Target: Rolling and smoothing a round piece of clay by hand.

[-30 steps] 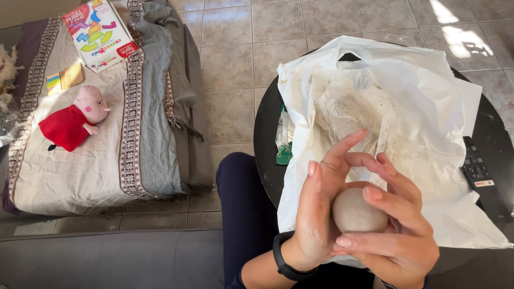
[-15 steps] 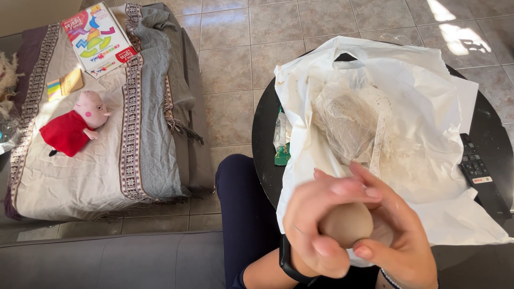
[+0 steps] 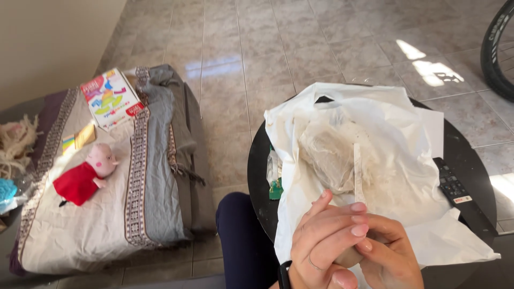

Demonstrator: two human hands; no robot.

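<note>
Two hands, our left hand and right hand, now close almost wholly over the pale dough ball, barer a second ago; round, without long axis or heading, it sits cupped just before the white bag on the black table.

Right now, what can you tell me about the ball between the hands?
The ball is almost hidden: only a small beige, matte patch shows, dough-like and smooth. The left hand lies over it with fingers spread across the top, and the right hand cups it from the other side. It is held above the near edge of the white bag on the round black table. Its full shape cannot be seen.
</note>
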